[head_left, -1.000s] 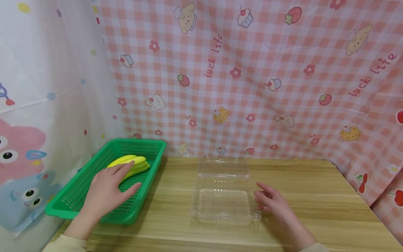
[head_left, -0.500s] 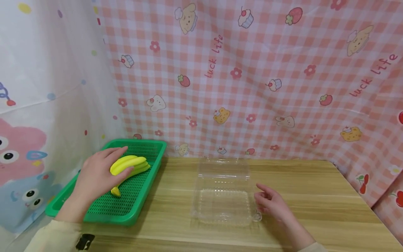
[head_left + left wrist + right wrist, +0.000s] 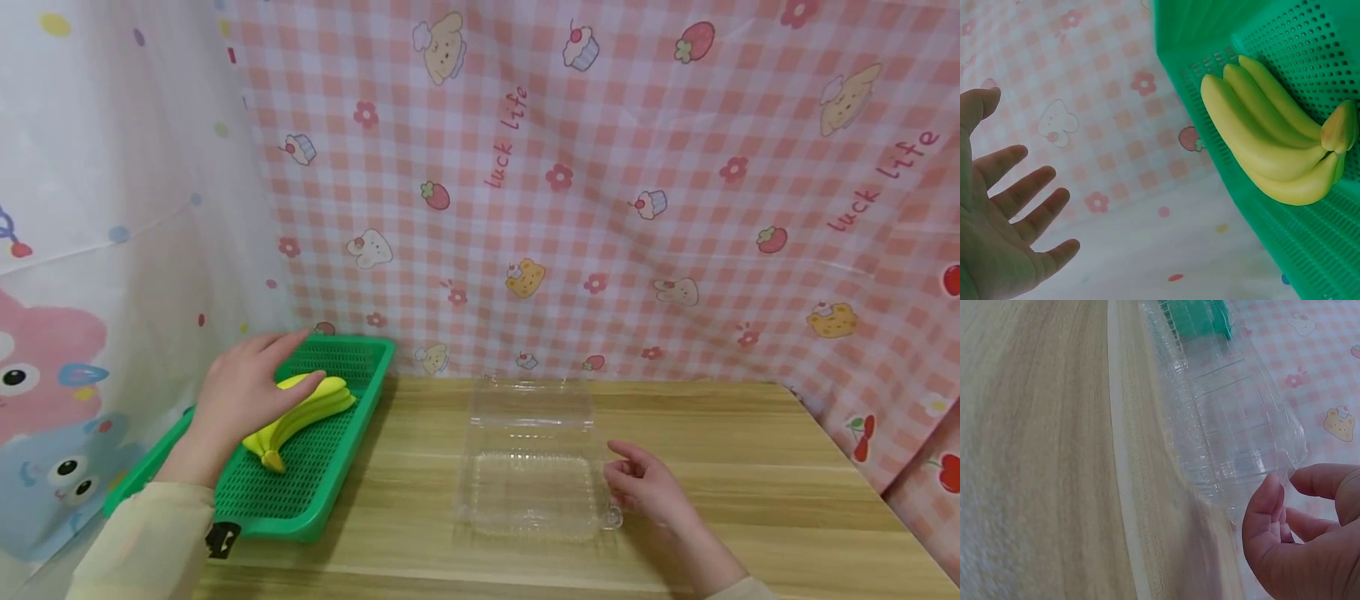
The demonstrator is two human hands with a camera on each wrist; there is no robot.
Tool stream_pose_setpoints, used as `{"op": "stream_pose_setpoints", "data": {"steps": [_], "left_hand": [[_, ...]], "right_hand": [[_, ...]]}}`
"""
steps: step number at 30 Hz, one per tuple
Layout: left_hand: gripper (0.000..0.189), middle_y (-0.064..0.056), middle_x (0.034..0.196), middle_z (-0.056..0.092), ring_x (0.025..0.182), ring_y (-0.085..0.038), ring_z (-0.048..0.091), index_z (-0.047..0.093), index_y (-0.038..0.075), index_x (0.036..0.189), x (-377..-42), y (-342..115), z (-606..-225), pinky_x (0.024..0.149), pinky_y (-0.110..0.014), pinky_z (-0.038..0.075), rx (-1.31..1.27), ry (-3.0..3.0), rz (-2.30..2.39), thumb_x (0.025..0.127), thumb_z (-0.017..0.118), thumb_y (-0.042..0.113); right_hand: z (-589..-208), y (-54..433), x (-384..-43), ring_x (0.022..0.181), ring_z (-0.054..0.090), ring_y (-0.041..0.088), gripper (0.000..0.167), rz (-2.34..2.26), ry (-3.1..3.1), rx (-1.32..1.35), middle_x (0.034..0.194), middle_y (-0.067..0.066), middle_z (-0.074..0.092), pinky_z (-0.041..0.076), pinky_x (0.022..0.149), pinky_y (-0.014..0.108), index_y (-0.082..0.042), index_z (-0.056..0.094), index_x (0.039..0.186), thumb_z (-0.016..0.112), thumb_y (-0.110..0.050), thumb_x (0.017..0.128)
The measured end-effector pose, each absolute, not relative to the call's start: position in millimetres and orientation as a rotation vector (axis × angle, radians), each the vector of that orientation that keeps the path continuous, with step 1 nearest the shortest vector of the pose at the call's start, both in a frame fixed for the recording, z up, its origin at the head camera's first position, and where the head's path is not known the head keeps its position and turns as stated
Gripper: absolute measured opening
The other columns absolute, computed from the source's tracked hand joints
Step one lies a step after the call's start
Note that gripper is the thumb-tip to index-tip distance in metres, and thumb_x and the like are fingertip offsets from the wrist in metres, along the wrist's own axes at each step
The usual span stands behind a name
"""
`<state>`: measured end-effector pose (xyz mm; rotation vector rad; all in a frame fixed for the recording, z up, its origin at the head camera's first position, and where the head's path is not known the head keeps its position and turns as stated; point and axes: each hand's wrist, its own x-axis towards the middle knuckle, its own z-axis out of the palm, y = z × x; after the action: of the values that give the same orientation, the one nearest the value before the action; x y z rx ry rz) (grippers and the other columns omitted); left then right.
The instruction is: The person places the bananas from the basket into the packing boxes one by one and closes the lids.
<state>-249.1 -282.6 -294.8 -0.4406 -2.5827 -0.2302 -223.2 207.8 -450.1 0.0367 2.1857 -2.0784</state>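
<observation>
A bunch of yellow bananas point(image 3: 300, 417) lies in a green perforated basket point(image 3: 341, 492) at the left. My left hand point(image 3: 243, 387) hovers over the basket, fingers spread, partly covering the bananas in the head view. In the left wrist view a gap shows between the left hand point(image 3: 1010, 219) and the bananas point(image 3: 1266, 137); nothing is in it. A clear plastic clamshell box point(image 3: 532, 492) stands in the middle with its lid raised at the back. Beside its right edge is my right hand point(image 3: 648, 483), loosely curled around nothing. The right wrist view shows its fingertips near the clamshell box point(image 3: 1229, 419).
A wooden table point(image 3: 712, 450) bears the basket and the box. Behind it hangs a pink checked cloth point(image 3: 480, 217), and a white patterned cloth point(image 3: 150, 275) closes the left side.
My left hand has moved back and left from the bananas and risen, so more of the bunch and its stem shows. The right hand stays nearly still beside the box.
</observation>
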Motion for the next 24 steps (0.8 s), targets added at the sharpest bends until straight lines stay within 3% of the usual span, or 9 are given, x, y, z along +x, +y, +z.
{"op": "stream_pose_setpoints", "data": {"steps": [11,24], "left_hand": [[0.065,-0.028,0.132,0.055,0.117,-0.049,0.049,0.053,0.005,0.141,-277,-281,-298,0.093,-0.071,0.036,-0.389,-2.665,-0.222,0.091,0.066,0.045],[0.067,-0.030,0.139,0.048,0.124,-0.052,0.041,0.048,0.005,0.145,-298,-293,-309,0.099,-0.071,0.031,-0.328,-2.790,-0.249,0.094,0.062,0.045]], "right_hand": [[-451,207,-223,0.077,0.054,0.011,0.056,-2.076,2.199,0.086,0.098,0.006,0.058,0.055,0.063,0.024,0.014,0.034,0.143,0.059,0.007,0.094],[-451,207,-224,0.074,0.054,0.010,0.055,-2.108,2.147,0.114,0.094,0.006,0.058,0.054,0.061,0.022,0.014,0.034,0.143,0.059,0.005,0.095]]}}
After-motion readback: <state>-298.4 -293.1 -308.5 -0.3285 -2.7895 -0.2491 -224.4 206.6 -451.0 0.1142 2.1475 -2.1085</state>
